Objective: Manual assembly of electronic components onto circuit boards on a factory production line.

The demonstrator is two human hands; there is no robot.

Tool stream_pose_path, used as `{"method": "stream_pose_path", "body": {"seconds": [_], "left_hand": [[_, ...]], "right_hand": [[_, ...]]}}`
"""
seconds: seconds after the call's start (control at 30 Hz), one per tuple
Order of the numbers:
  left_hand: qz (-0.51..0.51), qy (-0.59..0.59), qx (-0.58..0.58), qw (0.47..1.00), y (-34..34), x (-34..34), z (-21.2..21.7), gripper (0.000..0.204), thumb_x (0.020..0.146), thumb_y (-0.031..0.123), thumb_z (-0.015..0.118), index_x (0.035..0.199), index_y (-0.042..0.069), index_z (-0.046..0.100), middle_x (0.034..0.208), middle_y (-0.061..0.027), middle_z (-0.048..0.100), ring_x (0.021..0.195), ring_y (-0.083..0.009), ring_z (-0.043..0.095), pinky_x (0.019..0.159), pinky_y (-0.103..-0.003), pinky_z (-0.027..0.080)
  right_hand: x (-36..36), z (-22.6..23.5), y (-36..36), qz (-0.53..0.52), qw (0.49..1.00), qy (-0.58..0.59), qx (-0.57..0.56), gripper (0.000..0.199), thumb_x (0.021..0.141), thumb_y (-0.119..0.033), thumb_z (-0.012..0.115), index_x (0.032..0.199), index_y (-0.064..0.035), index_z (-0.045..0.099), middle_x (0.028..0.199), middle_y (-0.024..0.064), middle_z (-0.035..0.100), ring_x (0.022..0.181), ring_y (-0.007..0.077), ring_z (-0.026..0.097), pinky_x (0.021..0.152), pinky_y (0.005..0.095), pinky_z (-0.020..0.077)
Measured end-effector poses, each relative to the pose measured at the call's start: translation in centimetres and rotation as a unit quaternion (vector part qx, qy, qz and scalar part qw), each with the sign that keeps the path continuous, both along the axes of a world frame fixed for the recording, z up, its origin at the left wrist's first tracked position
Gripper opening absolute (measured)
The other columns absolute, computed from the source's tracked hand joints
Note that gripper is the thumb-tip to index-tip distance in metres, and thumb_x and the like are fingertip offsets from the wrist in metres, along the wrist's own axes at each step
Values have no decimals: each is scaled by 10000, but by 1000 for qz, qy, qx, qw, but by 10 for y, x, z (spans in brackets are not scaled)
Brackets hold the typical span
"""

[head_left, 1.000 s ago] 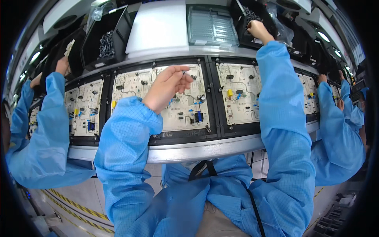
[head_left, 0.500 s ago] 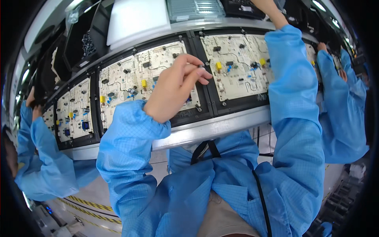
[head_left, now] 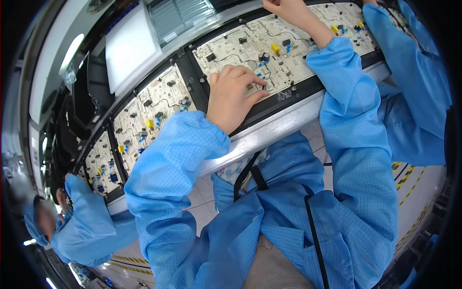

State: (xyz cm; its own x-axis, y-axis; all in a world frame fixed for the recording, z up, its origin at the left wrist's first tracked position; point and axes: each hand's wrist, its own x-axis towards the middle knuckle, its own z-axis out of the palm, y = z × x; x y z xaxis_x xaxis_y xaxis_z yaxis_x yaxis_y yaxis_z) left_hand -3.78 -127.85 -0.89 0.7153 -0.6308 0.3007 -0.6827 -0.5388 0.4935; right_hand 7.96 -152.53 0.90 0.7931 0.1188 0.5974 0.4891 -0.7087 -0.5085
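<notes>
My left hand is low over the near left part of a cream circuit board in a black frame. Its thumb and index finger close around a small dark component, right at the board's surface. Whether the part touches the board cannot be told. My right hand reaches across the same board toward its far edge. Its fingers are bent together, partly cut off by the picture's top, and what they hold is hidden. Yellow block components and black capacitors stand on the board.
More framed boards run along the line to the left, another to the right. A metal rail borders the near side. Beyond lie a white sheet and a clear tray. Co-workers in blue sleeves work on both sides.
My left hand has gone from above the frame bar between boards down onto the right-hand board. The right hand has drawn leftward. The view has turned and shifted right.
</notes>
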Motion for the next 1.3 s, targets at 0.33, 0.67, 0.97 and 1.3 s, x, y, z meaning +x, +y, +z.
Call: {"method": "stream_pose_path", "body": {"seconds": [0.33,0.67,0.97,1.3], "left_hand": [[24,0,50,998,-4,0,0,155,733,246,721,858,153,720,880,24,630,957,-179,495,819,-330,276],[26,-85,83,993,-16,-5,7,145,743,255,697,828,139,706,842,26,636,924,-170,508,801,-338,290],[0,-282,213,935,-23,-10,3,57,695,163,570,683,123,608,709,9,557,812,-170,508,760,-328,355],[75,-75,165,981,37,92,66,314,824,366,601,788,55,614,748,-106,622,706,-309,601,637,-438,470]], "right_hand": [[-9,7,2,51,998,-28,18,105,760,-90,612,818,-11,576,641,141,594,592,270,591,556,342,451],[-14,8,-4,77,997,-16,23,105,765,-83,605,815,2,568,661,151,586,614,282,585,567,343,445],[-18,16,1,69,998,-8,-13,115,777,-93,616,834,-6,569,678,151,596,618,285,593,571,353,453],[-15,7,3,68,997,20,14,131,812,-25,634,928,-4,577,725,70,602,656,141,577,622,254,456]]}}
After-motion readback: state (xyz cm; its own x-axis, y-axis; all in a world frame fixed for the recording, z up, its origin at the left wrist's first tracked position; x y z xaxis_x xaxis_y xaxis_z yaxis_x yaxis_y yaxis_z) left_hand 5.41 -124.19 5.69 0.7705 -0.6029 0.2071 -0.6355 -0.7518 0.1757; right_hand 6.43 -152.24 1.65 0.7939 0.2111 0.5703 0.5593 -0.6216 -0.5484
